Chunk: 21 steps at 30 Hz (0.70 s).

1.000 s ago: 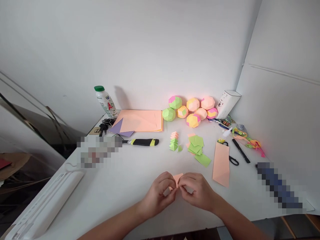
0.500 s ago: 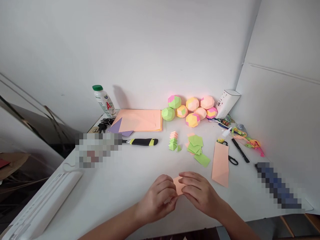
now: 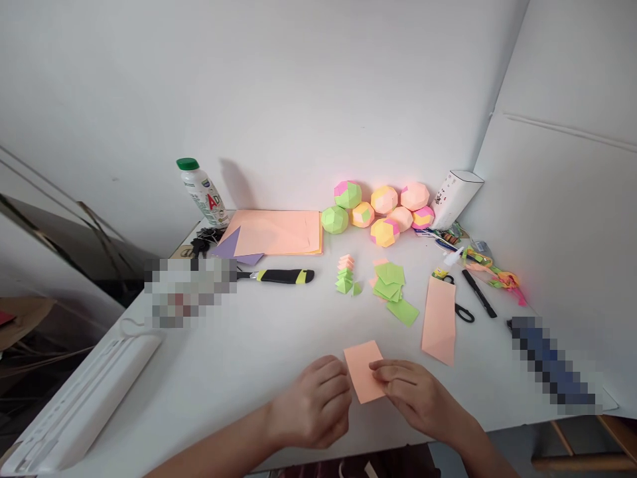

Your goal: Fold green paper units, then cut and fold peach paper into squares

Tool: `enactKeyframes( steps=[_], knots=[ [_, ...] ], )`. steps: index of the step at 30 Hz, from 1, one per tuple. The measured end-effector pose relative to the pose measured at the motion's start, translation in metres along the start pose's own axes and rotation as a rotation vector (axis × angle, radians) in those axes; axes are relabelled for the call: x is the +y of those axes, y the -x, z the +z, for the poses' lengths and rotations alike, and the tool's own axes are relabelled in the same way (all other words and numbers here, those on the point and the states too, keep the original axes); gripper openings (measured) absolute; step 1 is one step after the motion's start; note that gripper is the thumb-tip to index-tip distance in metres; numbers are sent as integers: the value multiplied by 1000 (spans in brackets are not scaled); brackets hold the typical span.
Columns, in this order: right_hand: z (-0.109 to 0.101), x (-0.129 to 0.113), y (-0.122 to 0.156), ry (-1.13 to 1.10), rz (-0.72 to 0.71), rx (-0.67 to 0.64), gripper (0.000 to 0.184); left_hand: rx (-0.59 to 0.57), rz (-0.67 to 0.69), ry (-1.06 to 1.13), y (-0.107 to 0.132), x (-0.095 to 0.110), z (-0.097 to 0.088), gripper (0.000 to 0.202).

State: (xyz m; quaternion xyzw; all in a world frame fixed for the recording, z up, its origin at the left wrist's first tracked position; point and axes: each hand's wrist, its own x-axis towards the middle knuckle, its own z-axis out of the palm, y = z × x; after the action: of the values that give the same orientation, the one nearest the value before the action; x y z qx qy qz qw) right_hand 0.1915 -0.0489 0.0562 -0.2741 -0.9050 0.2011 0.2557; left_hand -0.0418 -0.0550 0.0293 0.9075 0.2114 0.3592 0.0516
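A small peach paper square [image 3: 362,367] lies flat on the white table [image 3: 249,358] near its front edge. My right hand [image 3: 415,395] rests on the square's right side, fingers pressed together on it. My left hand [image 3: 313,401] is curled loosely at the square's left edge; whether it touches the paper I cannot tell.
Beyond lie green paper squares [image 3: 391,289], a small stack of folded pieces [image 3: 347,273], a peach strip [image 3: 439,320], scissors [image 3: 462,309], a black pen [image 3: 478,293], a utility knife [image 3: 279,276], peach sheets [image 3: 276,232], several paper balls [image 3: 383,212], a bottle [image 3: 199,192] and a white box [image 3: 454,198].
The folded peach piece pinched between both hands has been opened out and now lies flat as a square on the table. Both hands have drawn back toward the table's front edge.
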Motion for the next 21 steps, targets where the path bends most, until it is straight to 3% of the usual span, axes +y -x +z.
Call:
enactKeyframes(
  steps=[4, 8, 15, 21],
  knots=[
    [1, 6, 14, -52, 140, -134, 25, -199, -119, 101, 0, -2, 4, 12],
    [7, 7, 18, -112, 201, -173, 19, -367, -160, 81, 1, -3, 14, 8],
    [5, 10, 17, -246, 260, -142, 17, -387, -140, 41, 3, -3, 17, 11],
    [18, 17, 0, -198, 418, 56, 20, -410, -177, 115, -1, -6, 10, 15]
  ],
)
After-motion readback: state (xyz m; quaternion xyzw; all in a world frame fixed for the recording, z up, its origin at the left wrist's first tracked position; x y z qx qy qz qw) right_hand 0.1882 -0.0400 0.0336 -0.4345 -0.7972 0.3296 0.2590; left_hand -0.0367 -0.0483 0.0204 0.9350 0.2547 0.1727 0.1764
